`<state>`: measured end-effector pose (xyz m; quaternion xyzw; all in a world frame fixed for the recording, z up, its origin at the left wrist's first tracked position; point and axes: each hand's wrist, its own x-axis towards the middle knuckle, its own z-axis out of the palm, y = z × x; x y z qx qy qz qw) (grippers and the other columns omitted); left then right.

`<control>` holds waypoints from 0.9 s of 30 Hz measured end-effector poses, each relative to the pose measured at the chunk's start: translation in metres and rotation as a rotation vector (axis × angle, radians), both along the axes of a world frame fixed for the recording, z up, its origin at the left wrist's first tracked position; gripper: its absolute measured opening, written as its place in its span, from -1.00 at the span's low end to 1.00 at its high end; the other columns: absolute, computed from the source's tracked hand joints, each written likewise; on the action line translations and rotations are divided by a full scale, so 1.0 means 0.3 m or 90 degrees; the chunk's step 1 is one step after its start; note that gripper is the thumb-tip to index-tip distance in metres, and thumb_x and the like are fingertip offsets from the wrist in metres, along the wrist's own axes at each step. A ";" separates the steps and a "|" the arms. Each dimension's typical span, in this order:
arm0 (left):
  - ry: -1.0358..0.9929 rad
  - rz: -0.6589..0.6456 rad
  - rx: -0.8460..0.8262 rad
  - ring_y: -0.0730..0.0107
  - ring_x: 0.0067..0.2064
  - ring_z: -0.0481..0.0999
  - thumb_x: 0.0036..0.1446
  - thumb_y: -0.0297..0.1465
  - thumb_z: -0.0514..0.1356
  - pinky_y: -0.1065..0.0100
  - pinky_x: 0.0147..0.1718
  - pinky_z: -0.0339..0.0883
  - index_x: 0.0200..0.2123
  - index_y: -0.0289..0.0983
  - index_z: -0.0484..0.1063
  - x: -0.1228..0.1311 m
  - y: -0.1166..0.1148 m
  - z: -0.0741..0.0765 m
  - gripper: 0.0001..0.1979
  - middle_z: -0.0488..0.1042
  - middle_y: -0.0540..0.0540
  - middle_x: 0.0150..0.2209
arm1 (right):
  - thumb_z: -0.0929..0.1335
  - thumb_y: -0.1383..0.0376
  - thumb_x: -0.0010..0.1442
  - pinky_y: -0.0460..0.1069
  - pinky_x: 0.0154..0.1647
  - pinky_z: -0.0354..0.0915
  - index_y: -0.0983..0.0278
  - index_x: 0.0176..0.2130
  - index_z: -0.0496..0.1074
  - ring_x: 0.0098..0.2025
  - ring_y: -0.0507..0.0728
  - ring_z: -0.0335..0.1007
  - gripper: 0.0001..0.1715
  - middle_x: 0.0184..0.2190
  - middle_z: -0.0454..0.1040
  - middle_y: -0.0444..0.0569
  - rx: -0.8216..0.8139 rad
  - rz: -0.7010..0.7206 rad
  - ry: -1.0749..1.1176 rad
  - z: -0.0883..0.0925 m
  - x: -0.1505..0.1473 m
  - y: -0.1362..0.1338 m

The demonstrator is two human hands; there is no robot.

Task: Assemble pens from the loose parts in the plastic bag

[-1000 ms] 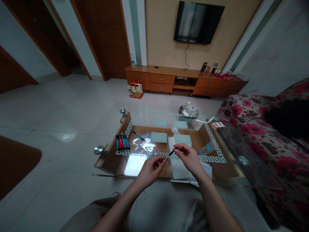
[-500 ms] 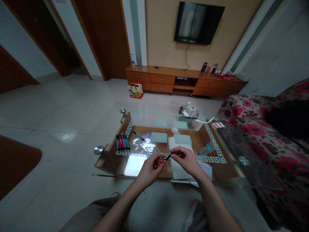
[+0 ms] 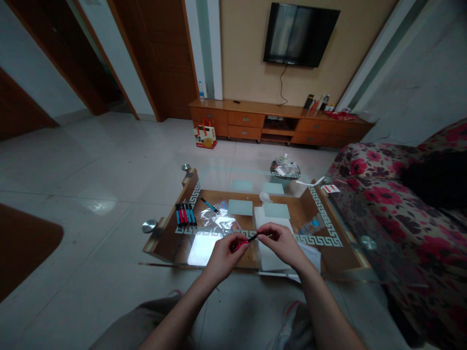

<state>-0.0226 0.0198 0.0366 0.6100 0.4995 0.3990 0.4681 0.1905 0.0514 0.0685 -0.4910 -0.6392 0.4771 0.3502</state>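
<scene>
Over the near side of the glass table, my left hand is closed around the red part of a red-and-black pen. The fingertips of my right hand pinch the pen's black end. The pen slants slightly up to the right between the hands, and my fingers cover much of it. To the left on the glass lies a row of several blue and red pens. One blue pen lies apart from the row, beside a clear plastic wrapper.
The glass table has a shelf under it with white papers and a water bottle. A waste basket stands beyond the table. A red-and-white card lies at the right, near a flowered sofa.
My hands have shifted very slightly while keeping hold of the pen, which now lies a little flatter between them. The pens on the table have not moved.
</scene>
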 end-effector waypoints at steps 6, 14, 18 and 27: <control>-0.004 0.000 0.006 0.35 -0.27 0.52 0.18 -0.26 0.23 0.38 -0.26 0.35 -0.19 -0.25 0.54 0.002 0.001 -0.006 -0.79 0.58 -0.07 -0.27 | 0.42 0.19 0.16 -0.03 -0.27 0.31 0.27 -0.21 0.55 -0.25 0.12 0.47 -0.78 -0.29 0.59 -0.02 0.003 0.013 -0.015 0.015 -0.005 -0.006; 0.011 -0.007 0.007 0.34 -0.25 0.54 0.20 -0.26 0.22 0.38 -0.24 0.37 -0.19 -0.22 0.58 -0.002 0.000 -0.004 -0.79 0.60 -0.07 -0.27 | 0.41 0.19 0.18 -0.03 -0.27 0.29 0.26 -0.21 0.56 -0.26 0.12 0.47 -0.78 -0.31 0.59 -0.03 0.015 0.011 -0.057 0.008 0.000 -0.005; 0.011 -0.005 0.014 0.33 -0.27 0.54 0.19 -0.27 0.23 0.38 -0.27 0.37 -0.19 -0.22 0.59 -0.001 -0.001 -0.002 -0.79 0.60 -0.07 -0.27 | 0.41 0.18 0.19 -0.03 -0.26 0.29 0.24 -0.22 0.57 -0.26 0.12 0.48 -0.79 -0.31 0.60 -0.05 0.033 0.016 -0.086 0.002 0.004 -0.005; 0.020 -0.019 0.009 0.37 -0.33 0.48 0.14 -0.30 0.26 0.41 -0.33 0.32 -0.22 -0.26 0.57 -0.001 -0.002 0.015 -0.81 0.56 -0.06 -0.35 | 0.37 0.06 0.24 -0.08 -0.37 0.21 0.27 -0.38 0.54 -0.37 0.08 0.41 -0.65 -0.44 0.56 -0.10 0.039 0.018 -0.155 -0.006 -0.005 -0.016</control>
